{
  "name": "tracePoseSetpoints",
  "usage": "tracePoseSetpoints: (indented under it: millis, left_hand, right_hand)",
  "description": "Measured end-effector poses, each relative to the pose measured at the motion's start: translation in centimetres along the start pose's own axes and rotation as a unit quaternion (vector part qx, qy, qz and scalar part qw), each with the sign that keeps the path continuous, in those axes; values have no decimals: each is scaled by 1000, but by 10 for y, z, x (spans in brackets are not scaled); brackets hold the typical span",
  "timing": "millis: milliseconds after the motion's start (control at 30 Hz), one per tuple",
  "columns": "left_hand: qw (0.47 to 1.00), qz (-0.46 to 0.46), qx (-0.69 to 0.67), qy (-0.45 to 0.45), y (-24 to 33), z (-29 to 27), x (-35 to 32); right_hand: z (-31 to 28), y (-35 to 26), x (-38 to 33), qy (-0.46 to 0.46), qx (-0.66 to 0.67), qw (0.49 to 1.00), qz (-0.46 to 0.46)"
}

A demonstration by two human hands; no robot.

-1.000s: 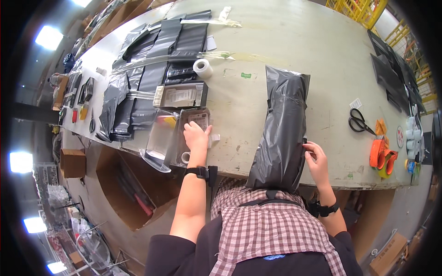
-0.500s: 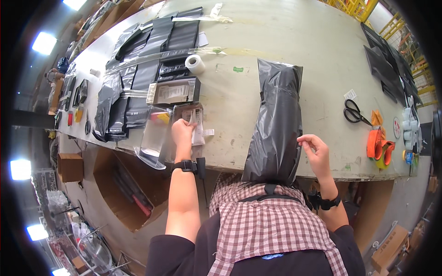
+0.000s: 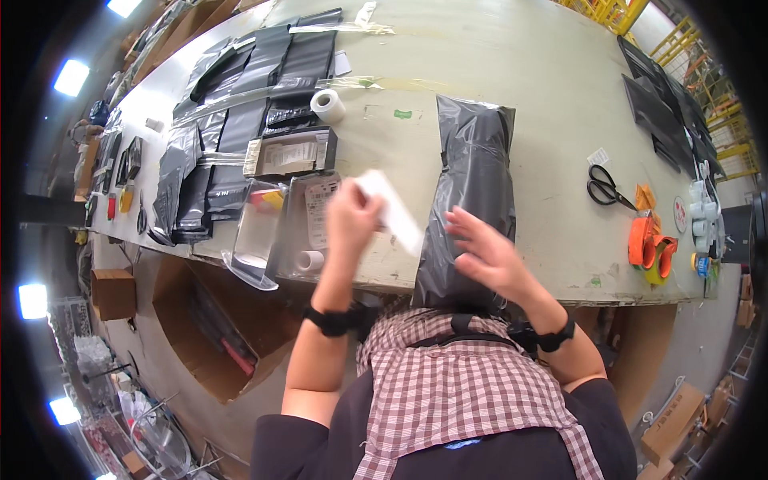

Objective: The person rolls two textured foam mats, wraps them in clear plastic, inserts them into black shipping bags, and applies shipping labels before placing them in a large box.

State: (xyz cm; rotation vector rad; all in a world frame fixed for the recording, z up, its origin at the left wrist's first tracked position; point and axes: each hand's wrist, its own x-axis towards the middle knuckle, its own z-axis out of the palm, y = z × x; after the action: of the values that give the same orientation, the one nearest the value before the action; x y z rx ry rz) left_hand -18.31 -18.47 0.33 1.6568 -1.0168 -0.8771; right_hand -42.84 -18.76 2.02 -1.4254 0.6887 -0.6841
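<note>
A long black plastic mailing bag [image 3: 472, 180], stuffed and closed, lies on the table straight in front of me. My left hand [image 3: 352, 216] pinches a white paper label [image 3: 392, 212], blurred by motion, just left of the bag. Over the bag's near half hovers my right hand [image 3: 488, 252], fingers apart and holding nothing; whether it touches the plastic I cannot tell. Beside my left wrist stands an open box [image 3: 300, 216] with printed labels [image 3: 322, 210] inside and a small white roll [image 3: 310, 260] at its near end.
Stacked black bags [image 3: 240, 120] cover the table's left side, held by clear strips. Nearer are a grey box [image 3: 292, 154] with papers and a white roll [image 3: 327, 106]. At right lie black scissors [image 3: 606, 188] and orange tape rolls [image 3: 650, 248]. A cardboard box [image 3: 208, 328] stands below the edge.
My left hand has lifted a white label out of the box and carried it right toward the bag. My right hand has moved left over the bag, its fingers spreading.
</note>
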Motion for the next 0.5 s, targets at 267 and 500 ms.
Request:
tracePoseSetpoints:
  millis: [267,500]
  left_hand:
    - [991,99,-31,-83,29,36,-42]
    - [966,-91,-158,-185,24,49,-52]
  right_hand:
    - [-14,3,21,140,351,917,130]
    - [10,1,1,-29,338,912,231]
